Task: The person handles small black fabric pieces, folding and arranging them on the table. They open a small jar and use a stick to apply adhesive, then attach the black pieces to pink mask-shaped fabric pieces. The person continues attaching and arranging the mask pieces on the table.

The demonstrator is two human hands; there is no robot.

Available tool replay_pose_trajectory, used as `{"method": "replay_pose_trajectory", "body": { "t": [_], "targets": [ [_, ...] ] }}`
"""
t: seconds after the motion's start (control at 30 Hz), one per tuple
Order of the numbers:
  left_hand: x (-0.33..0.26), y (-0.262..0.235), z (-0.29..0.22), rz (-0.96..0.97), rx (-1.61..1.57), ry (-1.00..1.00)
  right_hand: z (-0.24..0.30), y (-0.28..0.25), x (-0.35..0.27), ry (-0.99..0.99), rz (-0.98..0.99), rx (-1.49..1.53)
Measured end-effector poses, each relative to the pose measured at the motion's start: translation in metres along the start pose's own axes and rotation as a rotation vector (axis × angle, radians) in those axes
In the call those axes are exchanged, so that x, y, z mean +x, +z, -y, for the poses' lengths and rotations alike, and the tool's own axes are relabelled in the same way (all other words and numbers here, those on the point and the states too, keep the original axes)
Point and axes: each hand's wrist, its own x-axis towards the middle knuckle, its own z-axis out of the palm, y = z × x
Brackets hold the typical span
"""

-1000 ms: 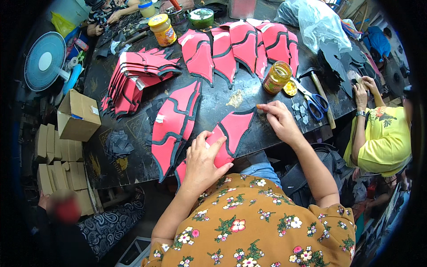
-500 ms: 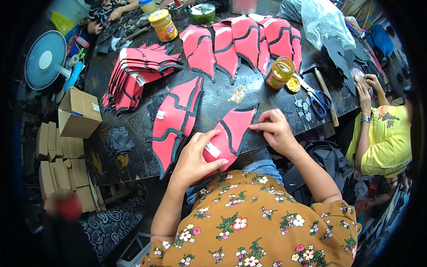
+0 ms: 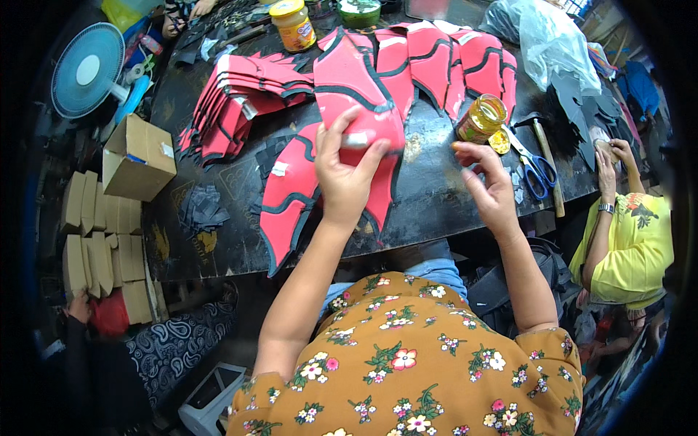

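Observation:
My left hand [image 3: 345,182] grips a red fabric panel with black edging [image 3: 343,71], raised above the table and blurred by motion; a pale tag shows behind my fingers. A second red panel [image 3: 291,178] lies just left of it on the table. My right hand [image 3: 496,190] hovers at the table's near right, below an uncapped glass jar of yellow paste [image 3: 483,120]. Its fingers are bent and apart with nothing between them, and an orange smear marks the index fingertip. Beside the jar lies a lid with yellow paste [image 3: 499,142].
A stack of red panels [image 3: 240,98] and a row of panels [image 3: 430,58] cover the black table's [image 3: 218,258] far side. Blue-handled scissors [image 3: 538,174] and a hammer [image 3: 547,160] lie at right. A person in yellow [image 3: 625,247] works there. A cardboard box [image 3: 138,158] stands left.
My left hand has lifted the panel off the near edge and carried it away from me. My right hand has left the panel's edge and moved right, toward the jar.

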Motion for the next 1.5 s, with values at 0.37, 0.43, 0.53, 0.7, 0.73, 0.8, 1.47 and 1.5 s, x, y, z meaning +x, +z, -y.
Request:
{"method": "replay_pose_trajectory", "body": {
  "t": [0.37, 0.43, 0.53, 0.7, 0.73, 0.8, 1.47, 1.5],
  "targets": [
    [-0.004, 0.032, 0.04, -0.154, 0.123, 0.066, -0.014, 0.074, -0.007, -0.362, 0.298, -0.482],
    [-0.002, 0.032, 0.04, -0.159, 0.137, 0.083, -0.016, 0.073, -0.009, -0.429, 0.316, -0.531],
    [-0.002, 0.031, 0.04, -0.159, 0.206, 0.137, -0.01, 0.067, -0.022, -0.534, 0.395, -0.568],
    [-0.003, 0.032, 0.041, -0.15, 0.104, 0.055, 0.007, 0.063, -0.038, -0.648, 0.536, -0.512],
    [-0.003, 0.032, 0.041, -0.152, 0.119, 0.065, 0.007, 0.064, -0.035, -0.612, 0.509, -0.491],
    [-0.002, 0.032, 0.042, -0.149, 0.113, 0.067, 0.004, 0.066, -0.023, -0.555, 0.467, -0.442],
    [0.033, 0.023, -0.006, -0.091, -0.022, -0.006, -0.009, 0.045, -0.028, -0.234, 0.295, -0.202],
    [0.048, 0.026, -0.008, -0.069, -0.034, 0.024, -0.014, 0.044, -0.027, -0.186, 0.208, -0.209]
  ]
}}
